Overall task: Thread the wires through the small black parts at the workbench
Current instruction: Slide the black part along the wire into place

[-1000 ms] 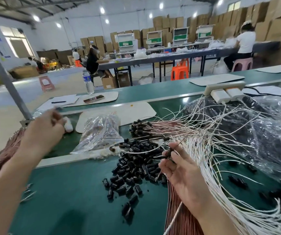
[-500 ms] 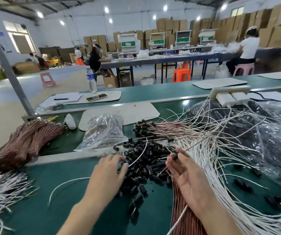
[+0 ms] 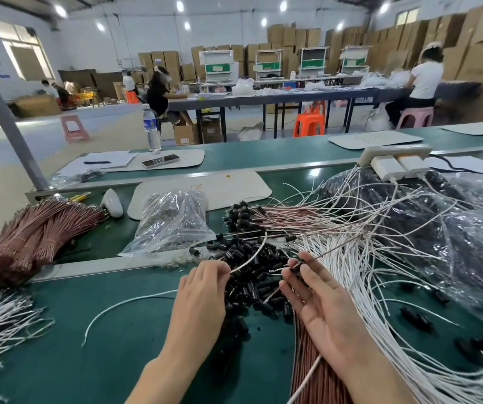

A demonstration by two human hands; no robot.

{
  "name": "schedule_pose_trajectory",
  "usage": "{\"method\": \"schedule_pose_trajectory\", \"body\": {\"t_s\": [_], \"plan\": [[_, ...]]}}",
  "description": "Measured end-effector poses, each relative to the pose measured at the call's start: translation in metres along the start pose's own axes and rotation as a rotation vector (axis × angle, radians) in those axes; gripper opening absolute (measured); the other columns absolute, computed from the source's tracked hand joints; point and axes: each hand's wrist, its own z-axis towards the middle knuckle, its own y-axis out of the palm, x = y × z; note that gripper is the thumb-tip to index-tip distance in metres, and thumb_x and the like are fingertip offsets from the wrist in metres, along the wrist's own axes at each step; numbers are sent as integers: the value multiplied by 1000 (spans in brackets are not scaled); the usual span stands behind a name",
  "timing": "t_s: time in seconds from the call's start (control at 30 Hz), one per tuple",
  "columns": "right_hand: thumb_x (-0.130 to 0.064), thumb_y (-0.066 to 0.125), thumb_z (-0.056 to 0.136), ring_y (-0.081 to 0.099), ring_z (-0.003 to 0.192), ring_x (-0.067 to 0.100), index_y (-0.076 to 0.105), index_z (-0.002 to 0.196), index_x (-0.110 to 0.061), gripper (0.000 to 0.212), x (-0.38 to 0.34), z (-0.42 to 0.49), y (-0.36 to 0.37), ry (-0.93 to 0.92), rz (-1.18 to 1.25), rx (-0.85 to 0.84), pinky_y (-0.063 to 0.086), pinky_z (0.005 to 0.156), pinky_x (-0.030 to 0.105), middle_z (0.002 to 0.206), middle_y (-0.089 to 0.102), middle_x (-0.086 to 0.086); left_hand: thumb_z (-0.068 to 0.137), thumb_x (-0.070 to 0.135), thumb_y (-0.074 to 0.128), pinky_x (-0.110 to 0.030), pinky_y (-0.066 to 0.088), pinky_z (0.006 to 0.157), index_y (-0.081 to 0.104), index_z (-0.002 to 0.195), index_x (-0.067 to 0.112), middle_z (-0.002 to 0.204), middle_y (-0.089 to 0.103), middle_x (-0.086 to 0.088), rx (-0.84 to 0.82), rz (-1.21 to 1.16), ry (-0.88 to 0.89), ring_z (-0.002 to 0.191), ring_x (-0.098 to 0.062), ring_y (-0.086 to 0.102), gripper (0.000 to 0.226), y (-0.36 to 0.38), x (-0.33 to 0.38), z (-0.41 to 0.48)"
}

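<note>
Though loose, right hand (image 3: 321,304) on part (image 3: 298,265).

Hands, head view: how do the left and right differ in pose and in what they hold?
The left hand is back-up, the right hand palm-up. The left hand pinches a white wire; the right hand pinches a small black part at its fingertips. Both are at the pile of black parts.

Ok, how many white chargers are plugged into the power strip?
2. Both sit side by side in the power strip at the bench's far right: as seen, the left charger and the right charger. No others appear hidden.
</note>
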Motion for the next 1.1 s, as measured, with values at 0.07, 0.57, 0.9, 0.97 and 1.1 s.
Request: {"method": "schedule_pose_trajectory", "body": {"t_s": [0.07,0.57,0.9,0.97,1.1], "plan": [[-3,57,93,75,89,24,73,113,-10,27,1,1,-1,8,-13,-7,63,74,34,107,74,14,99,7,58,-27,39,79,53,99,28,92,57,16,14,-53,67,95,-1,47,22,-6,-6,-15],[-7,64,89,73,81,19,76,111,-5,26,-1,-2,-2,60,-68,-21,62,68,28,104,74,15,92,1,53,-27,41,82,51,101,33,96,50,23,111,-166,196,93,-9,51,33,-11,-12,-27],[-10,64,91,72,82,19,71,122,-4,33,-1,-2,-4,73,-119,-69,62,69,29,105,73,14,90,-6,69,-31,41,81,61,96,17,92,61,13,101,-97,184,88,-9,50,26,-8,-11,-25],[-10,63,91,73,82,18,72,121,-5,32,-1,-2,-4,66,-124,-60,62,69,29,106,74,13,89,-6,70,-32,40,82,63,95,15,92,62,11,97,-66,197,87,-10,49,23,-7,-11,-24],[-10,64,91,72,82,18,73,119,-6,30,0,-3,-3,67,-134,-53,62,68,29,105,74,13,88,-6,71,-31,39,82,61,97,17,92,62,10,97,-30,205,87,-10,49,26,-5,-14,-24]]}}
